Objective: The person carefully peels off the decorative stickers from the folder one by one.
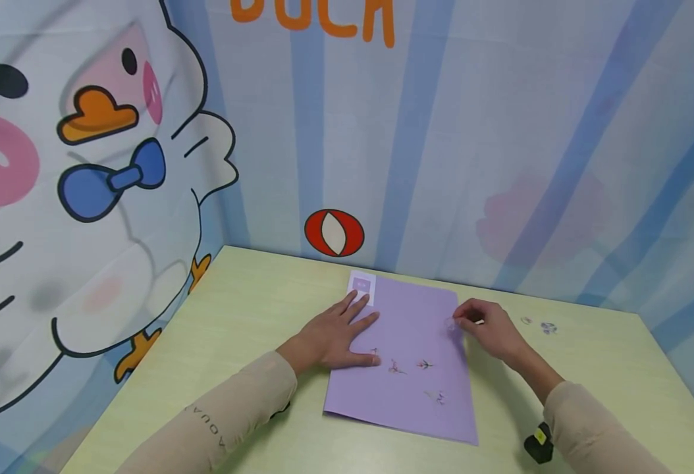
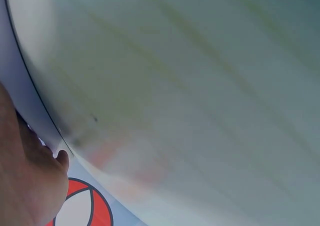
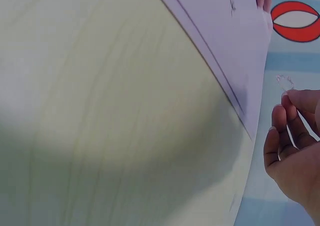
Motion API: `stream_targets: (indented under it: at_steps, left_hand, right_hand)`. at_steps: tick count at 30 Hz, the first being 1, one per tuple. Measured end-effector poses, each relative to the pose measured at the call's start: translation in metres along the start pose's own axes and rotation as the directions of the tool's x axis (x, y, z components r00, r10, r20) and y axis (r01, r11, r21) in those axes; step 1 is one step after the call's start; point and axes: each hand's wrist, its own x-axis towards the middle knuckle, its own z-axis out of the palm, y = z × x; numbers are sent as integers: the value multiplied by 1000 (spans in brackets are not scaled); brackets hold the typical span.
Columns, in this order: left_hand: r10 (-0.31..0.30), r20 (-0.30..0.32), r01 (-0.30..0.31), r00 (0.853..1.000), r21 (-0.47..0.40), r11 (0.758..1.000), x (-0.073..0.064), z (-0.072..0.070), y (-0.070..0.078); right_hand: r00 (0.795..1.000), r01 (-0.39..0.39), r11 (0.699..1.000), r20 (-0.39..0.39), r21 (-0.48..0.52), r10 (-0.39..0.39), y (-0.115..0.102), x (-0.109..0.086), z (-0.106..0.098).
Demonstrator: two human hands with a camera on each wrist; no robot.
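Note:
A purple folder [image 1: 406, 415] lies on the table, with a white label at its top left corner. Several small flower stickers, one of them a red flower sticker [image 1: 425, 364], are on its lower half. My left hand [image 1: 341, 336] rests with spread fingers on the folder's left side, fingertips over the label [image 1: 373, 283]. Near the folder's right edge, my right hand [image 1: 489, 326] pinches a small clear flower sticker [image 1: 450, 325] between thumb and forefinger. In the right wrist view this sticker [image 3: 285, 79] stands out beyond the fingertips.
On the pale wooden table [image 1: 584, 368], two small flower stickers, one a bluish flower sticker [image 1: 549, 328], lie right of the folder. A cartoon duck curtain [image 1: 442, 131] hangs behind the table's back edge and along its left side.

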Motion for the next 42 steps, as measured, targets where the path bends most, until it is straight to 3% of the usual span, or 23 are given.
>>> stream_targets:
  at_steps: [12,26,35,42]
  left_hand:
    - [10,0,-10,1000,-1,1000,0,4,-3]
    - [8,-7,-8,1000,-11,1000,0,4,-3]
    - [14,-1,-14,1000,-15,1000,-1,0,-1]
    - [11,-4,-11,1000,-21,1000,0,1,-1]
  right_hand:
    - [998,-24,996,-53,-82,20,33,-9,-33]
    - [981,-157,978,-137,-138,138,64,-22,-77]
    - [942,-274,957,-226,-98,247,91,-37,-96]
    - [885,-381,924,-307,-42,351,113,-46,-109]
